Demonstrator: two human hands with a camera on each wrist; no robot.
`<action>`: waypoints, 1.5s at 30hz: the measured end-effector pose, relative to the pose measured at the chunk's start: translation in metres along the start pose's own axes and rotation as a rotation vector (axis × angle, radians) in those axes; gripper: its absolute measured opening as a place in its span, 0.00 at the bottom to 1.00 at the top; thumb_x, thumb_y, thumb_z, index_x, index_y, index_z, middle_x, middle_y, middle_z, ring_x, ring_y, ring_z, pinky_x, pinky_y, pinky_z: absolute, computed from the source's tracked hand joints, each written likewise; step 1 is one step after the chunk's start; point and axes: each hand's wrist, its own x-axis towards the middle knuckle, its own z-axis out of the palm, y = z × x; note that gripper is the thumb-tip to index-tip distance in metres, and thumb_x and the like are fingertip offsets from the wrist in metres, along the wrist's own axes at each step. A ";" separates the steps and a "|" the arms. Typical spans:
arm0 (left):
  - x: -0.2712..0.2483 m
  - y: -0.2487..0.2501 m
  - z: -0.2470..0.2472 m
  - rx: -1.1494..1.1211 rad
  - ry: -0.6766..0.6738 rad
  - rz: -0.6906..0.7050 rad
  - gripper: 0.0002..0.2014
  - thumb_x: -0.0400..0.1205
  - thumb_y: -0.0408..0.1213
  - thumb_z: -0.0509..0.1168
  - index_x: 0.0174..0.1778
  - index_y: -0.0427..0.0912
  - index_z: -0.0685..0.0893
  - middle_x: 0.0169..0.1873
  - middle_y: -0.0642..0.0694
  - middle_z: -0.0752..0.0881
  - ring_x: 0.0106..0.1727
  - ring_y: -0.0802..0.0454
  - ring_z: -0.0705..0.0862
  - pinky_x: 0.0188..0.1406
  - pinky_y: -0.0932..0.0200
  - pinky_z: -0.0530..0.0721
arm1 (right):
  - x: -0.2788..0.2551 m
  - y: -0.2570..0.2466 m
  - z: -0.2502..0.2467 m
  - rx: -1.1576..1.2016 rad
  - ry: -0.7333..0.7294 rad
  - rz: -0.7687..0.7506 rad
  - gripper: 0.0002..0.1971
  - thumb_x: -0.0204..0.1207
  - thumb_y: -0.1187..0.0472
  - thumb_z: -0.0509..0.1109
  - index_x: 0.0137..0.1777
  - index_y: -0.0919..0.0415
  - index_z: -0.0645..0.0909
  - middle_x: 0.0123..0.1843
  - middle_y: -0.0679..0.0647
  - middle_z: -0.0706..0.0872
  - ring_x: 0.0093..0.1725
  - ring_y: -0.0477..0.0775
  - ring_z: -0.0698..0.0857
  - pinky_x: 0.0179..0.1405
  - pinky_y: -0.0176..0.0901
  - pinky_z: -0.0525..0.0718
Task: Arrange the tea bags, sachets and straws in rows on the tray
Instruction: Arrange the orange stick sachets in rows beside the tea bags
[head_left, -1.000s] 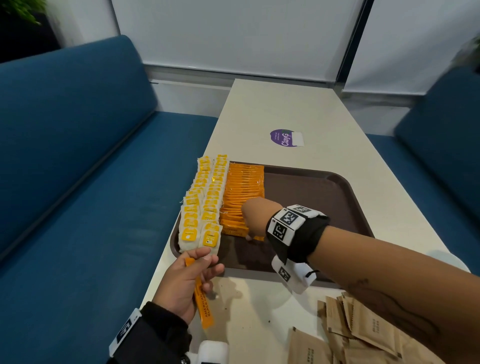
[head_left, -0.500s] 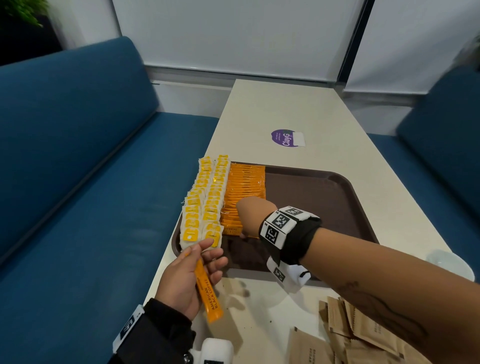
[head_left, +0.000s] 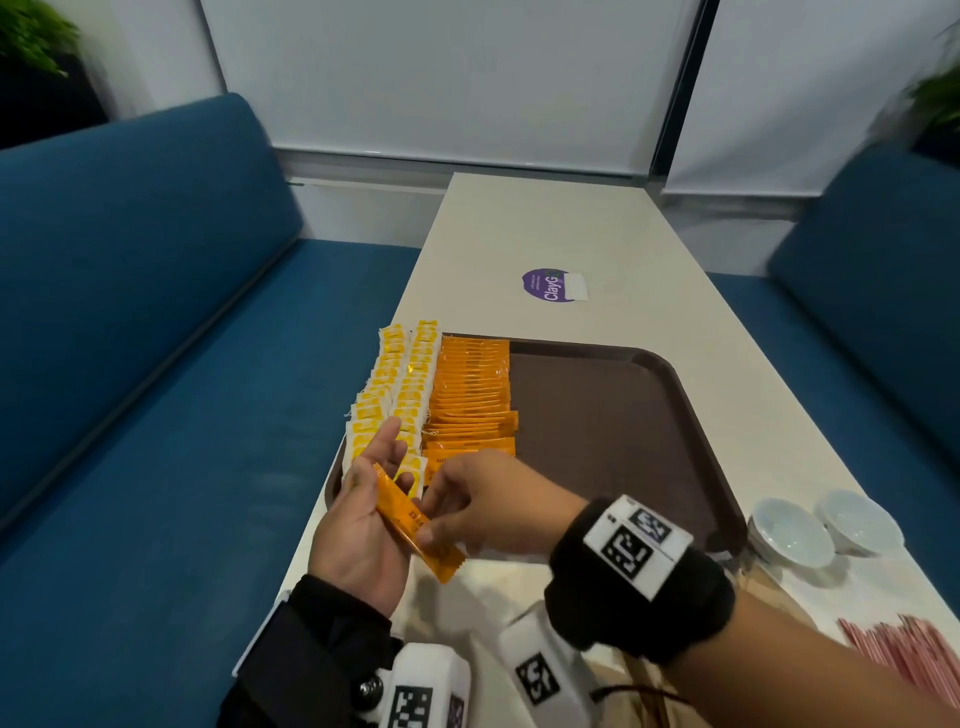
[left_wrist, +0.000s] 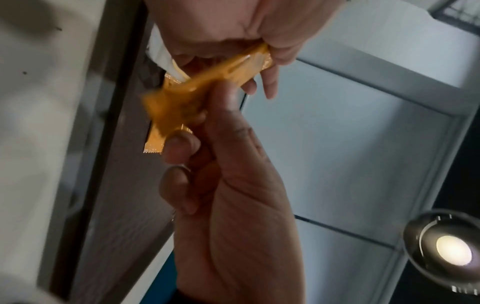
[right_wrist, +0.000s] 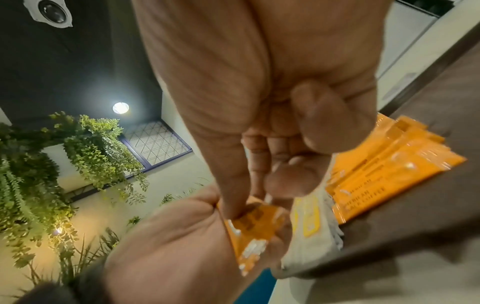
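Note:
An orange sachet (head_left: 415, 527) lies slanted across my left hand (head_left: 374, 493), which holds it palm-up just before the tray's near left corner. My right hand (head_left: 439, 512) pinches the same sachet (left_wrist: 207, 82) near its lower end. The left wrist view shows my left fingers (left_wrist: 179, 144) curled on one end and my right hand (left_wrist: 259, 30) gripping the other. On the brown tray (head_left: 623, 415) two rows of yellow-tagged tea bags (head_left: 395, 384) run along the left edge. A row of orange sachets (head_left: 472, 395) lies beside them.
Two white bowls (head_left: 795, 530) stand right of the tray on the white table (head_left: 545, 234). Red-striped straws (head_left: 893, 644) lie at the near right. Blue sofas flank the table. The tray's right half is bare brown surface.
My right hand drew back from the orange sachet row to my left hand and took hold of the sachet. My left hand rose and turned palm-up.

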 end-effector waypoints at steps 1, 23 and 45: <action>-0.002 0.000 0.002 0.035 -0.028 0.000 0.19 0.87 0.46 0.47 0.58 0.52 0.83 0.55 0.49 0.78 0.48 0.56 0.77 0.48 0.56 0.81 | -0.002 0.004 0.005 0.036 -0.007 -0.005 0.06 0.72 0.62 0.76 0.42 0.57 0.81 0.40 0.54 0.85 0.33 0.48 0.81 0.35 0.40 0.82; -0.005 0.002 -0.005 1.121 -0.179 0.182 0.09 0.75 0.28 0.71 0.40 0.49 0.85 0.36 0.51 0.85 0.39 0.51 0.81 0.41 0.60 0.80 | -0.020 0.052 -0.017 0.166 0.331 0.093 0.07 0.69 0.64 0.78 0.37 0.53 0.83 0.36 0.50 0.84 0.37 0.46 0.82 0.45 0.45 0.86; -0.005 0.005 -0.047 1.636 -0.315 0.194 0.20 0.81 0.44 0.65 0.70 0.49 0.76 0.59 0.59 0.71 0.65 0.61 0.73 0.58 0.74 0.64 | 0.079 0.048 -0.030 -0.542 0.170 0.429 0.24 0.68 0.49 0.79 0.58 0.63 0.80 0.56 0.57 0.84 0.53 0.56 0.85 0.50 0.46 0.84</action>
